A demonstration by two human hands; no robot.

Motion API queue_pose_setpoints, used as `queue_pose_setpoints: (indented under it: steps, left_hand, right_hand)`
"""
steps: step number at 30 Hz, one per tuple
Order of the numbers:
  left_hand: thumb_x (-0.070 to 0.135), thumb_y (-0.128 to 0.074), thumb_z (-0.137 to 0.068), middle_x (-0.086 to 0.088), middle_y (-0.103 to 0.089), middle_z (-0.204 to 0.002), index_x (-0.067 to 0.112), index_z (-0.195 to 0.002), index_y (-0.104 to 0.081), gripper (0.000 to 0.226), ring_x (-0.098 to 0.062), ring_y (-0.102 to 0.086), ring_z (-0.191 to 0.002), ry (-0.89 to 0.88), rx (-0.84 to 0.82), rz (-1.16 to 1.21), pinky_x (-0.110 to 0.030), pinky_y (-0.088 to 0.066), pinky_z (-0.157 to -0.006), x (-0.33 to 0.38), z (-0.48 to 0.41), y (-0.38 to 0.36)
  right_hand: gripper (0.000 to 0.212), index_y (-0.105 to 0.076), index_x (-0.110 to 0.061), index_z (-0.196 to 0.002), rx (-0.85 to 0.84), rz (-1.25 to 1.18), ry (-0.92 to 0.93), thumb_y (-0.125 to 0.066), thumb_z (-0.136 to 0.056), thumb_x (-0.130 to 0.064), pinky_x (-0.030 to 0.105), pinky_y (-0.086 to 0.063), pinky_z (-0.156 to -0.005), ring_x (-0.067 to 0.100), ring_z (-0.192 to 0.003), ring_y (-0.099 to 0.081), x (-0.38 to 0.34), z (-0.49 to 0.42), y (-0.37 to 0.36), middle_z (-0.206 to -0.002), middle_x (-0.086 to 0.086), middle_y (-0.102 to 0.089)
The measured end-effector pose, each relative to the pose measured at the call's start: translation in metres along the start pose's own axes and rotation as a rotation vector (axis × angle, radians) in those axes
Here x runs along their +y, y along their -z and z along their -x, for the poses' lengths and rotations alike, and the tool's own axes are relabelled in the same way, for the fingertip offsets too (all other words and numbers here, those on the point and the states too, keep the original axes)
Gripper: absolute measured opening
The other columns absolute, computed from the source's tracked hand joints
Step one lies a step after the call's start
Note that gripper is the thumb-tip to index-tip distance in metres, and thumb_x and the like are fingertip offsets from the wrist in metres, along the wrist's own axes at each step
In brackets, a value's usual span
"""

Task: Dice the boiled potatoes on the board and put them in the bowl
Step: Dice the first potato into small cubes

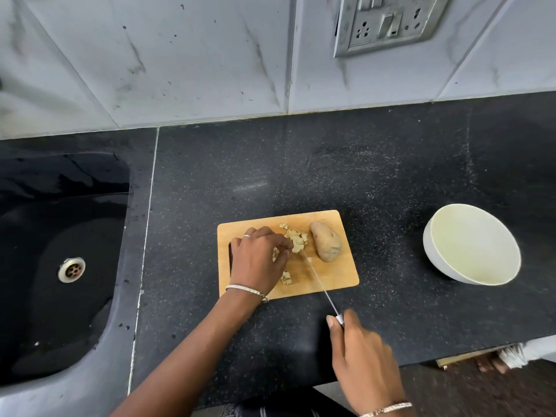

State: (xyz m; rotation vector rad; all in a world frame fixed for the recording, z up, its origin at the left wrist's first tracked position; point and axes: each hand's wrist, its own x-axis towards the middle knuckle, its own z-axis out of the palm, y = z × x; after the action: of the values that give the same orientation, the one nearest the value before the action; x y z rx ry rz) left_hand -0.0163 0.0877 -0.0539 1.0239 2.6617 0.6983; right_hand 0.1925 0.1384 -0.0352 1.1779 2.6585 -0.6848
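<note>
A black speckled worktop (pixel 346 176) runs along the wall, a thin pale seam (pixel 144 236) crossing it from back to front near its left end. Left of that seam a glossy black sink (pixel 45 311) is sunk into the surface, with a round metal drain (pixel 71 269) in its floor. Behind the worktop's back edge stand pale marble-look wall tiles (pixel 180 55), flecked with small dark spots. High on the tiles towards the right sits a metal switch and socket plate (pixel 388 21). Past the worktop's front right corner a strip of brown floor (pixel 481 389) shows, with a foot (pixel 490 364) on it
</note>
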Motion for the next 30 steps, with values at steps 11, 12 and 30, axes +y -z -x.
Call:
queue_pose_setpoints:
  steps: [11,12,30]
  left_hand:
    - [0.039,-0.07,-0.083,0.015,-0.064,-0.099,0.035,-0.093,-0.073,0.012,-0.014,-0.049,-0.098,-0.008,-0.001,-0.125,-0.032,-0.031,-0.078,0.006,-0.014,-0.009]
    - [0.039,-0.071,-0.082,0.015,-0.065,-0.098,0.034,-0.092,-0.073,0.011,-0.014,-0.049,-0.097,-0.001,0.004,-0.116,-0.033,-0.031,-0.078,0.006,-0.015,-0.01]
    - [0.043,-0.077,-0.074,0.016,-0.062,-0.084,0.036,-0.082,-0.07,0.012,-0.012,-0.049,-0.092,0.026,0.028,-0.013,-0.031,-0.025,-0.072,0.004,-0.019,-0.017]
  right_hand:
    - [0.03,-0.039,-0.027,-0.09,-0.018,-0.099,-0.033,-0.021,-0.101,-0.049,0.031,-0.036,-0.06,0.019,-0.08,-0.066,0.01,-0.01,-0.009,-0.068,-0.005,-0.051]
    - [0.03,-0.038,-0.027,-0.09,-0.023,-0.103,-0.03,-0.021,-0.101,-0.049,0.031,-0.036,-0.059,0.02,-0.08,-0.066,0.009,-0.011,-0.01,-0.069,-0.005,-0.051]
    - [0.033,-0.039,-0.026,-0.085,-0.049,-0.155,-0.021,-0.023,-0.1,-0.051,0.032,-0.039,-0.06,0.016,-0.065,-0.053,0.016,-0.013,-0.011,-0.071,-0.004,-0.056]
